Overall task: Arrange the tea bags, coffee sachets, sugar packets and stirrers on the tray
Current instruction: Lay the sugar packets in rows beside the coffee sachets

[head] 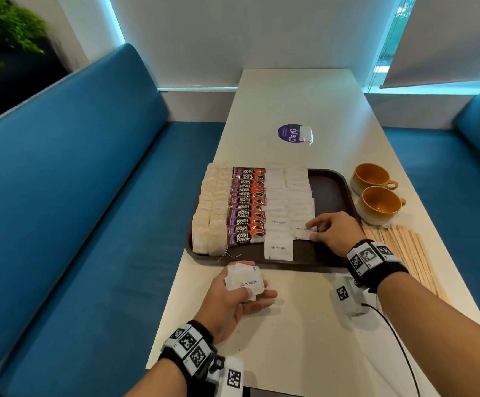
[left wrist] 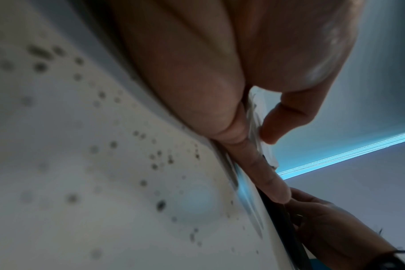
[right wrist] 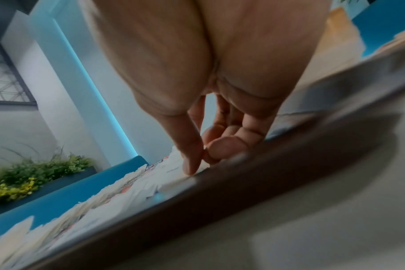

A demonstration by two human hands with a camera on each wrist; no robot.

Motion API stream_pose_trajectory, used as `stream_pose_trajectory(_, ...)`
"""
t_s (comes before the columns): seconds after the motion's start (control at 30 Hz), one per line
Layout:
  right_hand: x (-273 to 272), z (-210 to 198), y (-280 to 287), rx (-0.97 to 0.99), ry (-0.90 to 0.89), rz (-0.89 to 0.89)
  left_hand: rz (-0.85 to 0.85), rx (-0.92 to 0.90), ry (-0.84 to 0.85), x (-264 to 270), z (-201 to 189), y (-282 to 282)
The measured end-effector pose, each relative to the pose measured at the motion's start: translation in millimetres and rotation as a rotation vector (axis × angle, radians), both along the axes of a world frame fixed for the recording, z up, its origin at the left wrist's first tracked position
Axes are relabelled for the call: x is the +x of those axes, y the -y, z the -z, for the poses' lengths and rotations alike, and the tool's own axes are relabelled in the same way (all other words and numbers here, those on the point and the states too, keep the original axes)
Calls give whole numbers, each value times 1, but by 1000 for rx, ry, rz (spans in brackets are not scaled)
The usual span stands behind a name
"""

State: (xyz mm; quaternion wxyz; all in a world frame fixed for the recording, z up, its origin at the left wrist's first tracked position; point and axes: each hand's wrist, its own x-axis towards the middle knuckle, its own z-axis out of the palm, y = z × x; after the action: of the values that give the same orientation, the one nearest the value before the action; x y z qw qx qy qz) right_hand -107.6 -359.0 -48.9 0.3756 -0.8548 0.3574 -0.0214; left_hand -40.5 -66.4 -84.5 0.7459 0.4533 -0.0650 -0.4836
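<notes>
A dark brown tray (head: 329, 193) holds a column of tea bags (head: 210, 213) at the left, then red coffee sachets (head: 247, 207), then two columns of white sugar packets (head: 278, 213). My right hand (head: 313, 231) pinches the nearest sugar packet (head: 300, 232) of the right column, low over the tray. In the right wrist view the thumb and fingertips (right wrist: 192, 164) meet on that packet. My left hand (head: 246, 292) holds a small stack of sugar packets (head: 243, 280) above the table, just in front of the tray; the stack's edge (left wrist: 258, 126) shows between its fingers. Wooden stirrers (head: 407, 253) lie on the table to the right.
Two orange cups (head: 376, 193) stand right of the tray, behind the stirrers. A single tea bag (head: 305, 136) lies on a purple sticker farther back. A white marker block (head: 347, 296) with a black cable sits near my right wrist. Blue benches flank the white table (head: 304, 339).
</notes>
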Motion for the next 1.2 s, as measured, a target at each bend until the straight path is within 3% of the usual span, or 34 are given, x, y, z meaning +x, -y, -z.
stream_pose_trajectory(0.13,-1,-1,-1,-17,18,31,9,-1,6,1,1,0)
stream_pose_trajectory(0.33,-20,-13,-20,54,184,118,26,13,44,0,1,-1)
stream_pose_trajectory(0.5,-41,-31,-87,313,324,70,36,58,99,-3,-1,-1)
stream_pose_trajectory(0.63,-52,-19,-129,486,344,59,54,99,114,-7,-6,-2)
stream_pose_trajectory(0.77,-61,-6,-146,583,358,104,11,91,104,-10,-8,-1)
stream_pose_trajectory(0.97,-59,-17,-137,788,561,276,-47,124,92,-11,-11,0)
stream_pose_trajectory(1.07,-58,-22,-133,776,539,273,-57,97,66,-9,-8,1)
stream_pose_trajectory(1.2,-58,-15,-136,594,408,143,-25,67,89,-8,-6,-1)
